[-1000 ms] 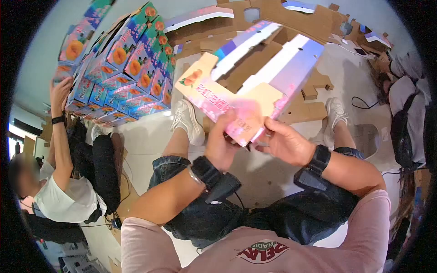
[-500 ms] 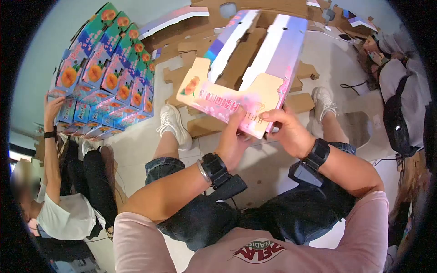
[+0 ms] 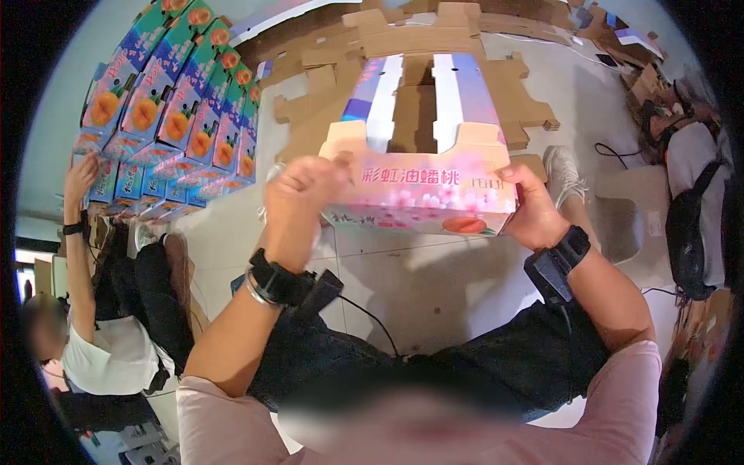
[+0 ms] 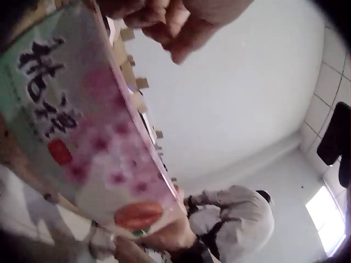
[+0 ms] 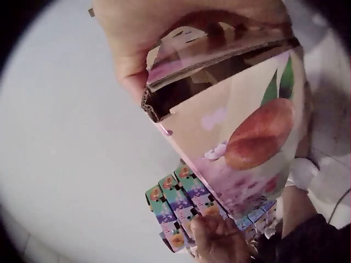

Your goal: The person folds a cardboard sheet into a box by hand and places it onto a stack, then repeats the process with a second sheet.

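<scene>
A partly folded cardboard fruit box (image 3: 422, 200) with pink blossom, peach pictures and Chinese lettering is held up before me, its long side panels stretching away. My right hand (image 3: 535, 211) grips the right end, thumb on the front panel. The right wrist view shows that hand (image 5: 129, 38) at the top of the box end (image 5: 219, 150), where a gap opens between cardboard layers. Near the left front corner is my left hand (image 3: 301, 192), blurred, fingers loosely bent. In the left wrist view the left hand (image 4: 184, 19) appears above the printed panel (image 4: 104, 126).
Stacked finished boxes (image 3: 174, 124) stand at the left, where another person (image 3: 116, 349) reaches toward them. Flat brown cardboard (image 3: 310, 85) lies on the floor ahead. A plastic stool (image 3: 635, 201) and a grey bag with a black strap (image 3: 701, 205) are at the right.
Both hands held the box's near corner earlier; the left has since let go and moved left. The box has turned so its lettered front faces me squarely, with the right hand still holding it.
</scene>
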The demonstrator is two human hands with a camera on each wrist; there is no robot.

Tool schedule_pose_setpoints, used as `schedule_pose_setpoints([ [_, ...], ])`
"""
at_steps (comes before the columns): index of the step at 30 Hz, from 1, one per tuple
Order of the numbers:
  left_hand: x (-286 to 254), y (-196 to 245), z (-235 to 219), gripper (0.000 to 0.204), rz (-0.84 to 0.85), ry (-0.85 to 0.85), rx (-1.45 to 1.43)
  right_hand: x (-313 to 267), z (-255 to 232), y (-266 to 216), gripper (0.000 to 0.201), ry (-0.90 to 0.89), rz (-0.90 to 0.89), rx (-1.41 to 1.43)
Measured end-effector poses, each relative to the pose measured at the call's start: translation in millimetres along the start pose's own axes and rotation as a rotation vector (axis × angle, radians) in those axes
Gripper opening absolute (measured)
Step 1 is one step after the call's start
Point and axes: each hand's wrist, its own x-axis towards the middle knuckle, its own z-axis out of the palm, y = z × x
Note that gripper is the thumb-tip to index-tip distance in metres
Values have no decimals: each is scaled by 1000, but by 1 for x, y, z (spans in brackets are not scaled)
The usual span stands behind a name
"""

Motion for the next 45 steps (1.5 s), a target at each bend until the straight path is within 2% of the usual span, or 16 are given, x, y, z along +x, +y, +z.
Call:
schedule_pose_setpoints([
  [2,9,-22,-12,40,180,424,44,2,-2,1,59,21,8,25],
  [3,8,-26,-18,40,181,430,38,2,-4,2,59,19,12,18],
  [5,6,-32,-27,64,-181,-72,-442,2,-7,4,59,42,25,85],
  [8,7,-43,-42,71,-349,-293,-547,3,-13,6,59,43,33,133],
  [12,6,-45,-57,72,-277,-346,-522,4,-16,10,61,33,73,137],
  [14,4,-41,-60,70,-280,-331,-792,7,-20,11,62,-15,73,182],
  [21,-4,-13,-41,61,-305,-217,-602,15,-36,13,62,-93,49,92],
  [27,19,-31,-6,52,-65,-168,-635,20,-27,0,58,125,39,-178],
  [29,25,-39,5,50,-5,-42,-459,22,-12,5,57,275,-330,-651],
  [30,26,-37,11,50,-7,-48,-457,21,3,12,61,459,-414,-687],
  [31,26,-34,17,55,-23,-29,-398,25,5,15,61,465,-414,-682],
  [34,22,-35,34,69,-7,80,-183,27,25,20,64,244,-697,-1197],
  [38,11,-23,57,95,58,186,222,33,38,25,66,112,-796,-1280],
  [39,7,-20,62,99,44,196,364,36,33,28,66,124,-796,-1274],
  [41,8,-30,69,107,67,145,472,40,25,33,59,157,-482,-1181],
  [45,-3,-20,84,113,26,116,627,33,26,29,57,339,-389,-1335],
])
